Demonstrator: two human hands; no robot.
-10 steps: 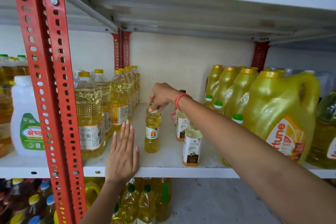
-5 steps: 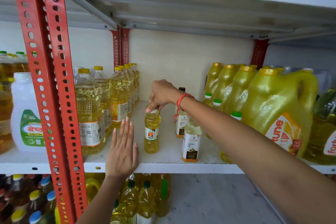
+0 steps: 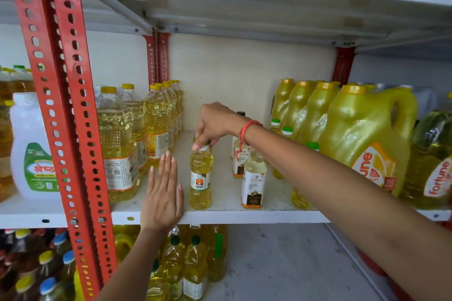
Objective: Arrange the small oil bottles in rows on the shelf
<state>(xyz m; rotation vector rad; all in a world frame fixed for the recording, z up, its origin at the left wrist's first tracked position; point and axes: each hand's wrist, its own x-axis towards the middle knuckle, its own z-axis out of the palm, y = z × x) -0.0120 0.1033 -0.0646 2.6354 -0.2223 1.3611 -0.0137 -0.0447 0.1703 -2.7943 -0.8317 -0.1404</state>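
Gripping the white cap of a small clear plastic bottle of yellow oil with a red-and-green label (image 3: 200,176), the right hand (image 3: 212,124) pinches it from above between thumb and fingertips, while the bottle stands upright near the front edge of the white metal shelf (image 3: 227,216). The left hand (image 3: 163,193) lies flat just beside the bottle on its left, fingers straight and pressed together, palm down over the shelf edge, touching nothing else visibly. To the right, a small bottle with a white-and-brown coconut oil label (image 3: 254,182) stands in front of a similar one (image 3: 238,162), forming a short column; a few small green-capped bottles (image 3: 287,131) stand beside the large yellow jugs (image 3: 367,139). Progress is judged as early to middle: one column is started, the held bottle is being positioned, and the green-capped bottles appear not yet aligned. Tall yellow-capped bottles (image 3: 156,124) occupy the left.
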